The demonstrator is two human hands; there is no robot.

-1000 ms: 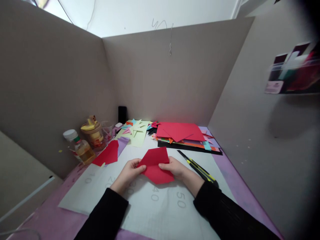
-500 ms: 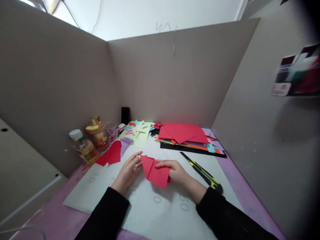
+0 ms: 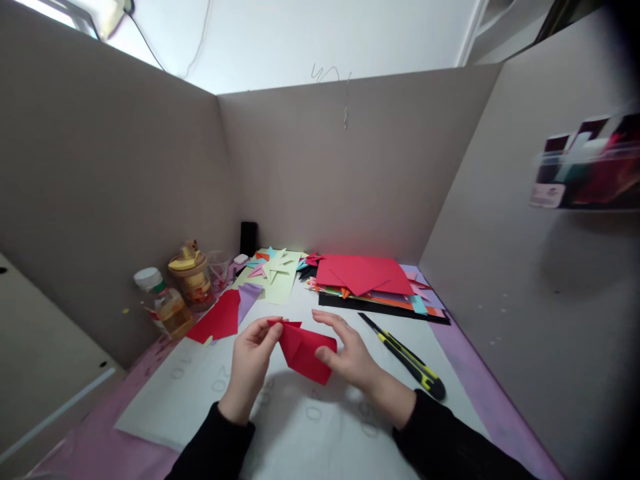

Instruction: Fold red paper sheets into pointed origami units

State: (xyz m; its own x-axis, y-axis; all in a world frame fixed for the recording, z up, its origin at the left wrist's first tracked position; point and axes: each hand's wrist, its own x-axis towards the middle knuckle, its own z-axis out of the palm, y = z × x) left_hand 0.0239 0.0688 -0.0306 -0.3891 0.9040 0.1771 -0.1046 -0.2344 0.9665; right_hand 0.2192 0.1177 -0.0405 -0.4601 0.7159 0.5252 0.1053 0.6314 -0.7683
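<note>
My left hand (image 3: 254,357) pinches the left corner of a folded piece of red paper (image 3: 307,353) between thumb and fingertips, holding it above the white sheet. At the paper's right edge, my right hand (image 3: 350,355) has its fingers spread, and its thumb lies over or just in front of the paper. Whether that thumb touches it, I cannot tell. A yellow-and-black utility knife (image 3: 407,357) lies to the right of my right hand. Left of my left hand is a flat red paper piece (image 3: 217,320) with a purple scrap (image 3: 249,300) beside it.
A stack of coloured papers (image 3: 365,273) and several folded paper stars (image 3: 280,263) lie at the back. A bottle (image 3: 167,307) and a lidded cup (image 3: 193,277) stand at the left. Grey panels (image 3: 325,173) enclose the desk. The white sheet (image 3: 280,440) bears pencilled numbers.
My left hand has closed on the left corner of the red paper. My right hand has loosened its grip and spread its fingers, and the paper has turned somewhat.
</note>
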